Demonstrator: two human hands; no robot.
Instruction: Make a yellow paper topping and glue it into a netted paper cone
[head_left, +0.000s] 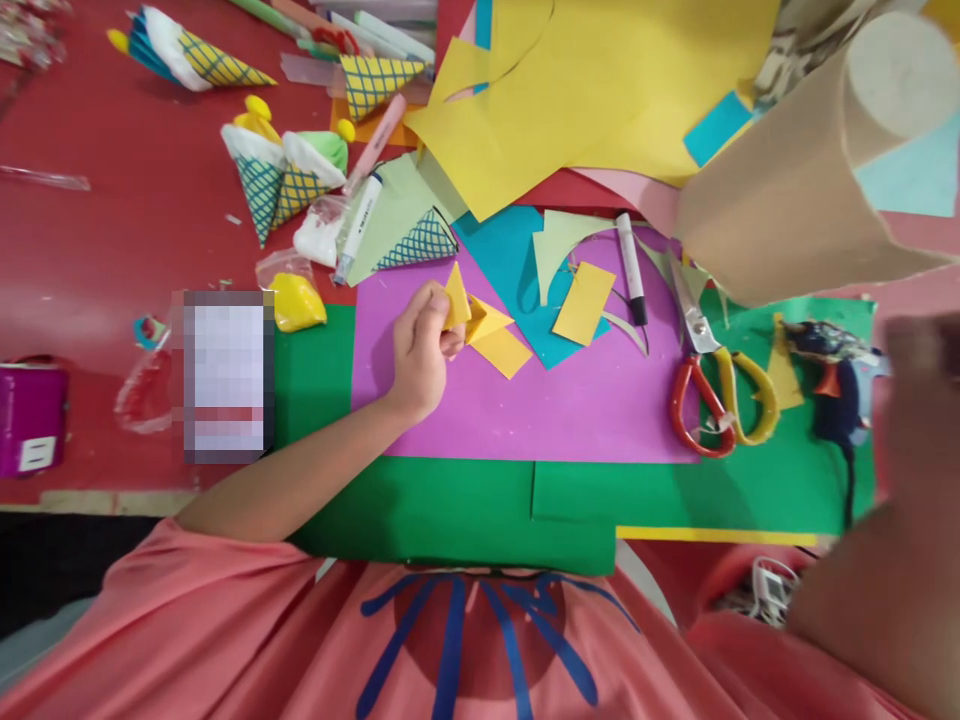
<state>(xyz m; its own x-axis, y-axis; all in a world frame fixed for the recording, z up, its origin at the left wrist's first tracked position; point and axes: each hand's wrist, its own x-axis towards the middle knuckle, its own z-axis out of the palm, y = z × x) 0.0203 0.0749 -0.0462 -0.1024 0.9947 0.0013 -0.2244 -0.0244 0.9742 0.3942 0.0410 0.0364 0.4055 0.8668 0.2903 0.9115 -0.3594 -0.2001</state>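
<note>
**Yellow scrap pinched over the purple sheet**

From my distant seat, my left hand [421, 352] pinched a small yellow paper piece [456, 296] between thumb and fingertips, lifted just above the purple sheet [525, 410], probably to keep its fold free. Its point aimed up and away from me, long axis roughly upright. Scissors [712, 385] lay further right. My right hand [919, 400] was a blur; I couldn't tell its grip.

The right hand [919, 370] is blurred at the frame edge; the flat rectangular object [229, 375] is pixelated, its surface unreadable.
</note>
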